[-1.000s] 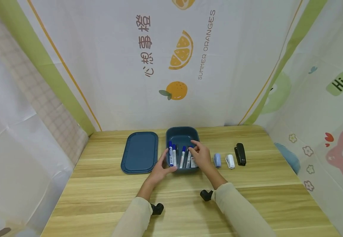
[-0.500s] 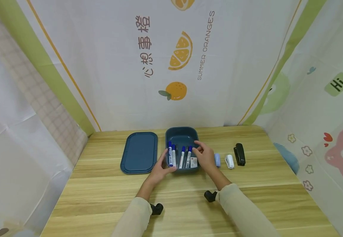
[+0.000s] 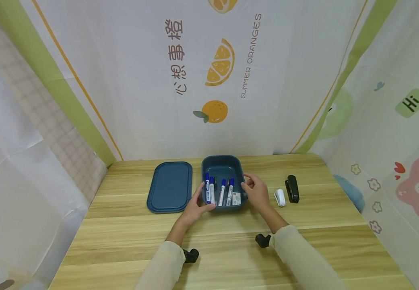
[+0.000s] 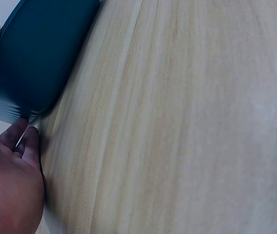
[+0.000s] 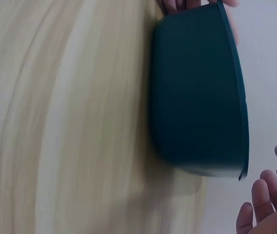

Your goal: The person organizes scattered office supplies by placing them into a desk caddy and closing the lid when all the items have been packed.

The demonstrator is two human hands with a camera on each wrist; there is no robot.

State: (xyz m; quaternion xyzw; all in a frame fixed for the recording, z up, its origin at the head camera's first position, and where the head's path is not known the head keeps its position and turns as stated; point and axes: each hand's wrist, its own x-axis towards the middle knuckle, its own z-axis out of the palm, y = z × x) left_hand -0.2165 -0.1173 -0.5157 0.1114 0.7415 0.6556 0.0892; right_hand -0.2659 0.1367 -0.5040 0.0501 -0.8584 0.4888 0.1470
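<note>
A dark blue plastic box [image 3: 223,161] stands on the table with several blue-capped markers [image 3: 211,191], darker pens and a small white packet [image 3: 236,198] inside. My left hand [image 3: 193,209] grips its front left corner, thumb at the front rim and fingers along the left wall. In the left wrist view, fingertips of that hand reach the lower edge of the box [image 4: 46,53]. Just off the right rim is my right hand [image 3: 256,193], its fingers loosely bent with nothing held. The right wrist view shows a gap between this hand [image 5: 269,200] and the box.
A dark blue lid [image 3: 170,187] lies flat left of the box. To the right stand a small white stapler [image 3: 280,197] and a black stapler [image 3: 292,189]. A light blue stapler is mostly hidden behind my right hand. A curtain [image 3: 151,121] hangs behind the table.
My right hand has drawn back rightward out of the box, uncovering the white packet and now covering the light blue stapler. My left hand stays at the box corner.
</note>
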